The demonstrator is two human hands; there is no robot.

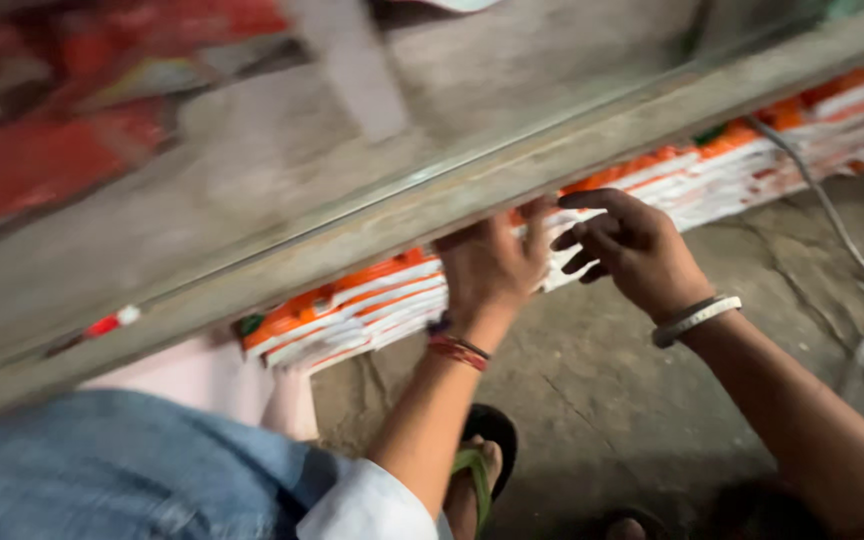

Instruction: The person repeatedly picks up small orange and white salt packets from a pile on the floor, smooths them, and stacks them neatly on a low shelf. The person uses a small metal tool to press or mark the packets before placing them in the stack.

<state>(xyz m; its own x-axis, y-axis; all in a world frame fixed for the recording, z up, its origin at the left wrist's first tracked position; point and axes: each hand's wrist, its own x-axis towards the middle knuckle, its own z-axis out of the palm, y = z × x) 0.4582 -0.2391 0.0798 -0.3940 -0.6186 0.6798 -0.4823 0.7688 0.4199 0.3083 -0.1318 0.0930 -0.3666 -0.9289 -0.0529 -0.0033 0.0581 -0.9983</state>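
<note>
Both hands are under the edge of a grey surface (372, 225) that runs on a slant from the lower left to the upper right of the frame. Beneath it lies a long row of flat orange-and-white packets (372, 305), stacked on their sides and reaching from the middle of the frame to the upper right.

The left hand (490, 268), with a red thread band at the wrist, is pressed flat against the packets at the middle of the frame, fingers spread and pushed up under the edge; its fingertips are hidden, so I cannot tell whether it grips any packet. The right hand (630, 245), with a pale bangle at the wrist, is just beside it, fingers half curled and loosely open, touching or nearly touching the stack; nothing is clearly held in it.

Judging from this, the work on the stack is at an early stage: the packets lie in their row and none has been drawn out.

A grey cable (832, 215) runs down the cracked concrete floor (612, 400) at the right. A foot in a green-strapped sandal (480, 470) stands at bottom centre, with denim at lower left. Blurred red packaging (42, 150) lies on the surface at upper left. The overhanging edge hides the stack's top and crowds the hands.
</note>
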